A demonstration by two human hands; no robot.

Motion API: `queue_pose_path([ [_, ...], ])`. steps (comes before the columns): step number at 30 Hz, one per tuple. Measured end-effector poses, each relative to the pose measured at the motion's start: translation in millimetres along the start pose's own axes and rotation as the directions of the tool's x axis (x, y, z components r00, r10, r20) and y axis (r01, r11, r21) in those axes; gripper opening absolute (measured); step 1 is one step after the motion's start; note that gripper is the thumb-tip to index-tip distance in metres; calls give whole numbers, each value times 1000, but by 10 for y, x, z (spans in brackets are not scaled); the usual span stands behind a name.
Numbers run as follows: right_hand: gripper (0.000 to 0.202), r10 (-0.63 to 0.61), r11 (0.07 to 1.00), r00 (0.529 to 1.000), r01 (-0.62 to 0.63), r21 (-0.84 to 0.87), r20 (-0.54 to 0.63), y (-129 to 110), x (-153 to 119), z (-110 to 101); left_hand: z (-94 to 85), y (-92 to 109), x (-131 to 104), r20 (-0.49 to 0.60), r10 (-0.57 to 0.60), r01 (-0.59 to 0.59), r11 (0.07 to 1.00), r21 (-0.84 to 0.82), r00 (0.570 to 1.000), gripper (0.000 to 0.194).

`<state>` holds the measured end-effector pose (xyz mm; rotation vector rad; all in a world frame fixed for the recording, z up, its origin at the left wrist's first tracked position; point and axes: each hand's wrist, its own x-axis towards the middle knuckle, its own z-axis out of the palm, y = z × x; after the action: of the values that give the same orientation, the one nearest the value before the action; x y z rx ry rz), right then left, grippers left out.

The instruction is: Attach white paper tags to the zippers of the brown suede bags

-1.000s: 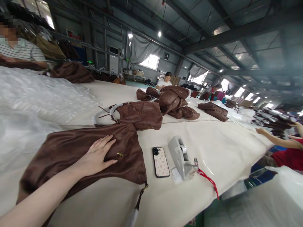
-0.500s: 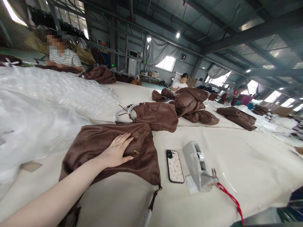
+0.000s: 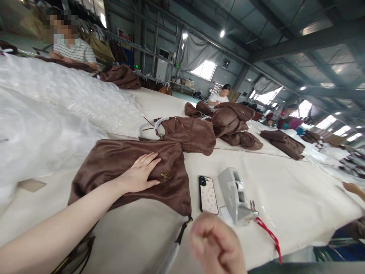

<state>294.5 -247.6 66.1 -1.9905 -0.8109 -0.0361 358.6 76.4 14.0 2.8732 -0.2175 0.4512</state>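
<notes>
The left hand (image 3: 139, 177) lies flat on the big brown bag (image 3: 122, 167), fingers a bit spread, holding nothing. The bag lies on the table (image 3: 273, 182). The right hand (image 3: 216, 245) is up near the phone (image 3: 208, 194), fingers curled; I can't tell if it holds something.

Right of centre, the counter (image 3: 288, 186) offers a bare stretch beyond the tape dispenser (image 3: 234, 196). The dispenser and phone (image 3: 208, 195) block a low sideways pass; piled bags (image 3: 229, 120) obstruct the upper centre, plastic wrap (image 3: 57, 99) the left.
</notes>
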Motion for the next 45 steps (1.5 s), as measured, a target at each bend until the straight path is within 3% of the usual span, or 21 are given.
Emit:
queue_pose_path([
  [2,20,120,953,977,-164,-253,-178,177,170,-221,-19,14,4,13,-13,13,1000,-5,1000,78],
  [4,21,194,762,937,-331,-557,-292,450,210,-413,-40,28,6,27,-27,28,999,-17,999,78],
  [7,27,295,489,920,-376,-787,-256,903,61,-574,-60,40,5,33,-42,43,998,-35,999,78],
  [11,32,348,394,908,-368,-842,-234,1234,-168,-573,-71,47,3,39,-39,40,999,-17,998,77],
  [17,33,407,442,880,-424,-791,-244,1267,-199,-594,-51,22,-1,45,-32,33,999,-20,998,76],
  [21,35,367,493,877,-466,-735,-310,1169,-218,-688,-72,45,-3,-7,-33,32,994,-103,999,71],
  [24,37,236,493,869,-493,-717,-435,950,-164,-695,-179,150,2,-104,-48,11,943,-333,993,62],
  [26,36,127,587,893,-419,-693,-432,770,-39,-620,-259,235,8,-72,-88,30,810,-585,994,56],
  [28,31,20,734,947,-232,-639,-321,599,171,-466,-305,290,12,87,-110,134,558,-819,990,54],
  [30,27,-102,826,983,-1,-563,-152,449,451,-245,-308,291,12,267,-96,283,290,-914,959,57],
  [31,25,-163,844,985,109,-524,-58,382,608,-117,-300,270,9,339,-82,349,193,-917,937,61],
  [33,25,-256,847,958,285,-449,126,266,925,147,-287,205,-1,448,-55,452,82,-888,892,69],
  [35,24,-289,843,921,375,-385,263,189,1214,395,-289,139,-13,504,-25,505,47,-862,863,73],
  [38,24,-277,872,892,389,-298,356,196,1535,691,-302,85,-19,502,-21,502,82,-861,864,59],
  [42,23,-206,955,934,256,-147,293,434,1711,938,-247,64,16,517,-166,537,116,-835,840,40],
  [45,29,-39,992,975,65,-110,220,650,1714,1029,-167,56,53,541,-256,575,80,-814,801,31],
])
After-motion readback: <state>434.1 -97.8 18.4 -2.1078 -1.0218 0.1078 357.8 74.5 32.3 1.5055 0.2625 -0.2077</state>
